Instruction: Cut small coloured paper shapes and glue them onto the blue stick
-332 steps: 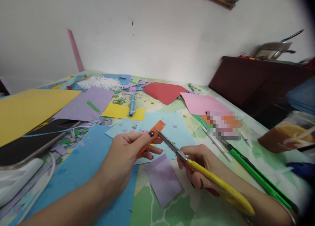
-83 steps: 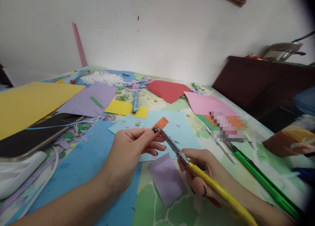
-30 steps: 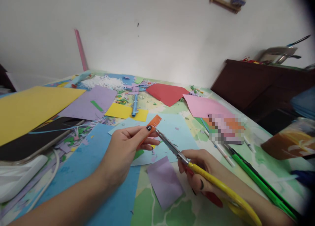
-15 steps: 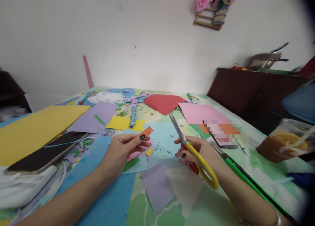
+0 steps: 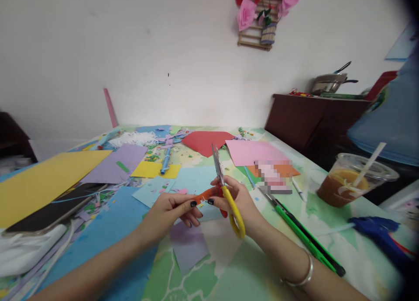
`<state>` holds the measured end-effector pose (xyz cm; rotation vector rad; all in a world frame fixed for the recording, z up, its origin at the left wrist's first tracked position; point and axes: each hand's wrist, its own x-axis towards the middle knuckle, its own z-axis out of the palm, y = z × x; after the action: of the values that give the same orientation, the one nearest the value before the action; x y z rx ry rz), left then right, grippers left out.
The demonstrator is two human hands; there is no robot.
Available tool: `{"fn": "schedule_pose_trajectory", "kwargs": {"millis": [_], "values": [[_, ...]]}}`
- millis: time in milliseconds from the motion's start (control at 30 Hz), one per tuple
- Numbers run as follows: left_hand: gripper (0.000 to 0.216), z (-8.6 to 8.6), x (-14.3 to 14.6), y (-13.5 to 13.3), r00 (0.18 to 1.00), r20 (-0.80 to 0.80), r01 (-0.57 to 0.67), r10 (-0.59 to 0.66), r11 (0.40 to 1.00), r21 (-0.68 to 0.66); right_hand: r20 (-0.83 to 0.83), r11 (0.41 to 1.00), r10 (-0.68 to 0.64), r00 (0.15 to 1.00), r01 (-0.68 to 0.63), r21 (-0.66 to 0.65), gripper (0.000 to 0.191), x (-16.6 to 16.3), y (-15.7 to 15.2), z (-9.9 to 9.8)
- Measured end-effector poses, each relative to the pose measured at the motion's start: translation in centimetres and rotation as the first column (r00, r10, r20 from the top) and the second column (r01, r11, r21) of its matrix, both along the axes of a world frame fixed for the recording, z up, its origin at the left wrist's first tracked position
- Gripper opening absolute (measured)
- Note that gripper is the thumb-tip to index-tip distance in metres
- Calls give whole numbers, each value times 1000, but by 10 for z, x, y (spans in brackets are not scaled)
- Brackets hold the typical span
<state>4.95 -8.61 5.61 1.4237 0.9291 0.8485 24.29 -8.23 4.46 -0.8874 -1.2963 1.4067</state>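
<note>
Between my two hands stretches a narrow orange paper strip (image 5: pixel 203 197) with small cuts along one edge. My left hand (image 5: pixel 178 209) pinches its left end between thumb and finger. My right hand (image 5: pixel 237 200) is closed around yellow-and-red scissors (image 5: pixel 233 211), whose blades point up and away, and its thumb and fingertips also meet the strip's right end. Beneath the hands lie light blue paper (image 5: pixel 193 178) with small scraps and a purple paper square (image 5: pixel 189 244).
A green utility knife (image 5: pixel 307 235), a cup of orange-brown drink (image 5: pixel 343 185) and a blue glue gun (image 5: pixel 376 231) are on the right. Yellow paper (image 5: pixel 49 178), a phone (image 5: pixel 49 209) and a white power strip (image 5: pixel 32 253) lie left. Red paper (image 5: pixel 207 141) rests at the back.
My hands have come together, and the right thumb and fingers now touch the orange strip too. The scissors have turned more upright. The whole view has shifted a little to the right.
</note>
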Motion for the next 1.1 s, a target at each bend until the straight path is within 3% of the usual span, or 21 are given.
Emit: {"fn": "schedule_pose_trajectory", "kwargs": {"millis": [167, 333, 500, 767, 1100], "values": [[27, 7, 11, 2, 999, 44, -5, 7, 998, -63, -75, 996, -62, 995, 66, 53, 38, 2, -1, 5], [18, 11, 18, 4, 1000, 25, -15, 15, 1000, 6, -88, 993, -99, 991, 104, 54, 36, 5, -1, 10], [17, 12, 21, 3, 998, 54, 19, -20, 1000, 21, -129, 997, -74, 989, 74, -4, 33, 7, -2, 13], [15, 13, 21, -6, 987, 139, 72, -76, 997, 32, -251, 999, 33, 967, -32, 9, 26, 5, -9, 18], [20, 8, 14, -7, 962, 262, 93, -82, 995, -27, -172, 999, 49, 984, -47, 14, 27, 3, -13, 20]]}}
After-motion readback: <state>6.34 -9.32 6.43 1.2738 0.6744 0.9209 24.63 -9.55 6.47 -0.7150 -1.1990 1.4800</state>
